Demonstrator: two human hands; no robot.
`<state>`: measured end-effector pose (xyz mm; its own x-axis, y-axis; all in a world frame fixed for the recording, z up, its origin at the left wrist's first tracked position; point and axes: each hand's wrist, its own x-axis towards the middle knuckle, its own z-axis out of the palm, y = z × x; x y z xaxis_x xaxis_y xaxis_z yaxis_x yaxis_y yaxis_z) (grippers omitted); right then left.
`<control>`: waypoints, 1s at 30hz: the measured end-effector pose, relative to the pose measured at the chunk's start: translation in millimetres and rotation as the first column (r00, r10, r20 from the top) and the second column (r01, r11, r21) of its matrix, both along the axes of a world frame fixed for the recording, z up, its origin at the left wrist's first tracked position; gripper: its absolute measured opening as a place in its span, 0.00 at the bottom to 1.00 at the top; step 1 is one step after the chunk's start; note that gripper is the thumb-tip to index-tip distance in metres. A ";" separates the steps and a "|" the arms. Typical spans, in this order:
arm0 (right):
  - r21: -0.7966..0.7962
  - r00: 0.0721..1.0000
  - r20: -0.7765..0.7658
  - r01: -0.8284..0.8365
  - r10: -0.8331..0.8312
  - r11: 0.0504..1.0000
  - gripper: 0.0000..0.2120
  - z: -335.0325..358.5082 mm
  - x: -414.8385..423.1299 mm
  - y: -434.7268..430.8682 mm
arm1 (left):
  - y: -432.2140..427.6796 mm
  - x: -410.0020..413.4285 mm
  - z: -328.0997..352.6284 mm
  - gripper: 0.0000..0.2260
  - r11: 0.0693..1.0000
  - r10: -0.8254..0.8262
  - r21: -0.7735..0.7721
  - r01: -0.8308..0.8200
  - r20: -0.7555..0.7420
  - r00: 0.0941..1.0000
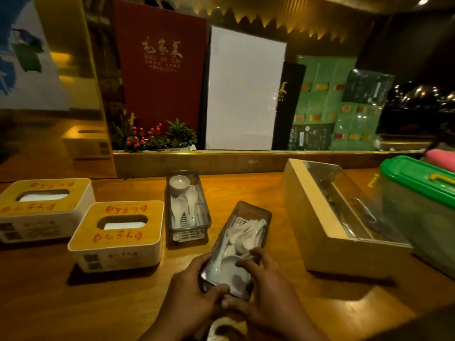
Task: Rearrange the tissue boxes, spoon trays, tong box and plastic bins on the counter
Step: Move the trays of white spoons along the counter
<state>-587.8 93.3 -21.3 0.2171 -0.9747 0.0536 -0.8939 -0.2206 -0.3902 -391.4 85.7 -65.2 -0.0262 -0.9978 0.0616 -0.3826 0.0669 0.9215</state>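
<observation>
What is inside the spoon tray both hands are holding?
The held spoon tray contains white spoons piled loosely. Its near end and bottom are hidden by the hands.

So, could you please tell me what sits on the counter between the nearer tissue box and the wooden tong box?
In the head view, two clear spoon trays: one standing, and one angled, gripped by both hands, between the tissue box and tong box.

1. This was a restaurant service counter (123, 303), wooden and dimly lit.
2. A tall red menu cover with gold lettering (161, 67) leaned behind it.
3. Clear plastic trays of white ceramic soup spoons (187, 207) and branded wood-topped tissue boxes (118, 236) stood ready.
</observation>
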 end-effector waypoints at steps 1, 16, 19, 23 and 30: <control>-0.002 1.000 -0.021 0.002 -0.002 1.000 0.40 -2.2 -4.9 3.3 | 2.2 -4.2 0.6 0.29 1.000 0.003 -0.011 -0.003 -0.003 1.000; 0.122 0.992 0.096 -0.094 0.082 0.988 0.29 1.9 -62.3 -65.5 | -28.9 -65.2 11.6 0.11 0.982 0.180 0.069 -0.178 -0.039 0.983; 0.111 0.978 0.144 -0.165 0.148 0.980 0.29 1.7 -73.4 -86.6 | -38.3 -84.3 8.8 0.11 0.948 0.310 0.105 -0.299 -0.113 0.944; 0.074 0.968 0.118 -0.231 0.221 0.970 0.33 -6.7 -79.7 -117.7 | -54.2 -99.7 8.4 0.12 0.901 0.429 0.134 -0.412 -0.152 0.890; 0.023 0.963 0.043 -0.268 0.267 0.963 0.28 -22.5 -78.4 -139.8 | -70.2 -107.2 11.8 0.11 0.846 0.532 0.171 -0.505 -0.203 0.822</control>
<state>-666.2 -46.5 -43.8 0.4682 -0.8827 0.0403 -0.7879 -0.4377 -0.4331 -498.6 15.6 -53.4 0.4982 -0.8605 -0.1060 -0.1066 -0.1821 0.9775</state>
